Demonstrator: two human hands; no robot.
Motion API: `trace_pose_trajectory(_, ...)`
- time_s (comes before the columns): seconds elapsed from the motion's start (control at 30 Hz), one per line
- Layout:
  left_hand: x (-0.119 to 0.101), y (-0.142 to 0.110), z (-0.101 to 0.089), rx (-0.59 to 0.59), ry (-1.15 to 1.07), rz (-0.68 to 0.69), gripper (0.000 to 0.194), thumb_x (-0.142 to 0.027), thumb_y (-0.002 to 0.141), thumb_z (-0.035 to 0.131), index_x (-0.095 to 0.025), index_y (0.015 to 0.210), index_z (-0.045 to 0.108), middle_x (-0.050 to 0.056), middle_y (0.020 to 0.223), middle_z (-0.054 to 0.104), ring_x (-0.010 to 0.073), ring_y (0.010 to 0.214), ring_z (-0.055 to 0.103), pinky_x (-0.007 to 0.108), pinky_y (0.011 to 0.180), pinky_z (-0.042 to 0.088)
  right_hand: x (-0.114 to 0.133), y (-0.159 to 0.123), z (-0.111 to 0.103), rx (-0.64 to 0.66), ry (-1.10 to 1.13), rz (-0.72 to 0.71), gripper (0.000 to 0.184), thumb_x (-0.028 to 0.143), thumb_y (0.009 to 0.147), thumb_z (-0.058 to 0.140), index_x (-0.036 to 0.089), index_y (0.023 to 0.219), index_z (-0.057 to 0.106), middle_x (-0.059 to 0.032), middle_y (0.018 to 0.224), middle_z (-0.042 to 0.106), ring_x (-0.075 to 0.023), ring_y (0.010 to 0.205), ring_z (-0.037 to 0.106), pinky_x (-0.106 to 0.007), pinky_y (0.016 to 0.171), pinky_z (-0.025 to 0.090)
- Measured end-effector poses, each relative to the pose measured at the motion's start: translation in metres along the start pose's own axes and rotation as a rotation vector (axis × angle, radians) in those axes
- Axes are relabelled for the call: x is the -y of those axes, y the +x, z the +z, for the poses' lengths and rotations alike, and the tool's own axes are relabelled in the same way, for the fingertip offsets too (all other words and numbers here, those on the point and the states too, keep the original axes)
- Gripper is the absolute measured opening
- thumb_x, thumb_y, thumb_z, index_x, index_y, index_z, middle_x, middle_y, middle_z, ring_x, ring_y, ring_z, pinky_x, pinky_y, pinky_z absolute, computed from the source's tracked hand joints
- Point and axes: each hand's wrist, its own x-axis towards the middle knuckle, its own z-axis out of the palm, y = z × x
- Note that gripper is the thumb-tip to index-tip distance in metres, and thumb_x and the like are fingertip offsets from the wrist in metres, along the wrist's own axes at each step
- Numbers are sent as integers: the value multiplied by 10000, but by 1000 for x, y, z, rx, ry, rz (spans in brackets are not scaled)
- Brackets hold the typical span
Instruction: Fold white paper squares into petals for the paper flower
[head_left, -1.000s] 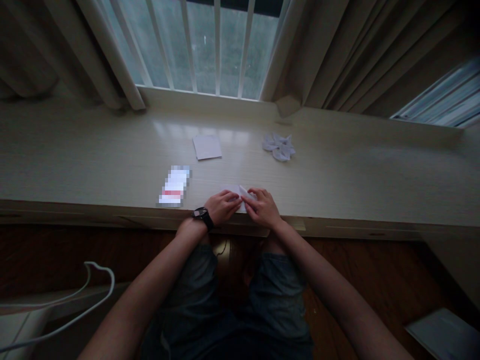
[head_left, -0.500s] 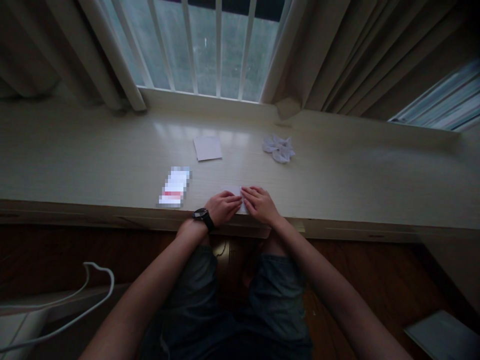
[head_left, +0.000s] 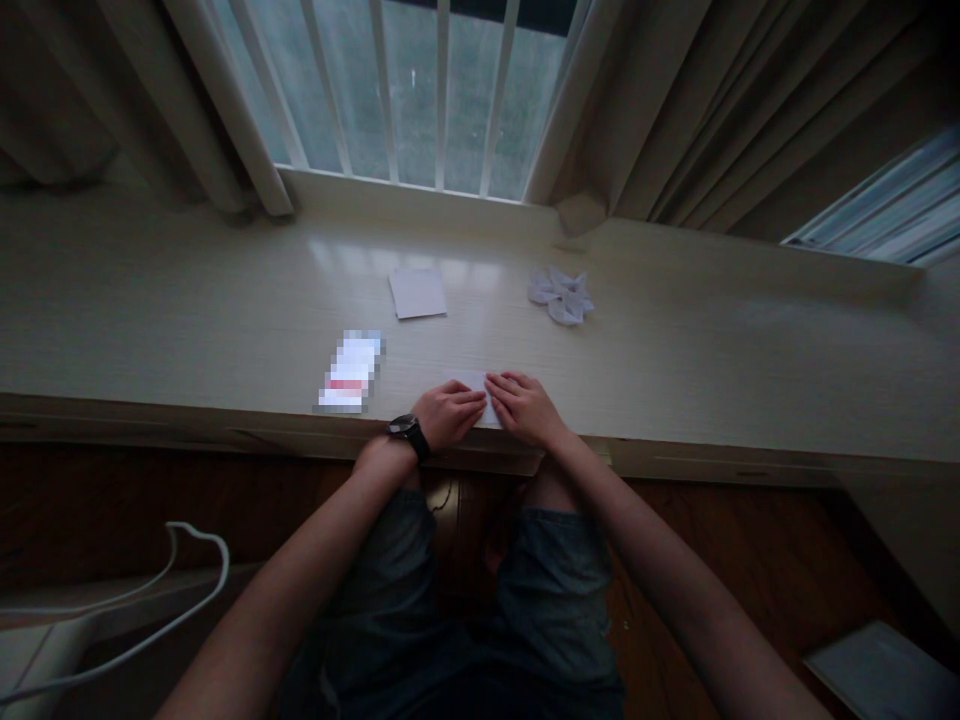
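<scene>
A small white sheet of paper (head_left: 489, 412) lies at the front edge of the ledge, mostly covered by my two hands. My left hand (head_left: 448, 412), with a black watch (head_left: 409, 432) on its wrist, is closed on the paper's left side, fingers together and pointing right. From the right, my right hand (head_left: 523, 405) is closed on the paper with its fingertips pressed down. The fingertips of both hands nearly meet. Farther back are a square stack of white paper (head_left: 418, 293) and a folded white paper shape (head_left: 562, 296) with several petal-like parts.
A blurred-out phone (head_left: 350, 372) lies left of my hands on the pale wooden ledge (head_left: 697, 350). Behind stand a barred window (head_left: 405, 100) and curtains (head_left: 660, 110). A white cable (head_left: 217, 545) loops at lower left. A flat pale object (head_left: 885, 670) is at lower right.
My fingers have shifted very slightly on the paper. Otherwise the view has only moved a little; the stack, folded shape and phone stay in place.
</scene>
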Motion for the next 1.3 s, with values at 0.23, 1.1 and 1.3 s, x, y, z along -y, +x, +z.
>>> trace_pose_trajectory(0.23,2,-1,2,11,-14,2,268,-259,928,495,-222,1124,674,25,1145,691,193,983,604,357,874,522,-6,5,1,16,69,1,387,265,936,450,215,1297,580,-27,1342,573,-248,1261,483,-458,1054,383)
trace_pose_trajectory(1.1,1,1,-3,82,-59,-140,366,-275,903,509,-222,1256,592,58,1259,634,239,1151,553,457,960,430,-2,1,-4,33,76,-24,424,240,905,475,193,1319,559,-52,1377,539,-246,1313,439,-457,1086,351)
trace_pose_trajectory(1.3,3,0,-1,71,-62,-123,359,-265,901,511,-203,1243,600,67,1257,633,238,1143,562,453,963,447,-5,1,-2,43,75,-37,437,236,905,472,207,1336,539,-33,1385,531,-245,1318,434,-460,1085,350)
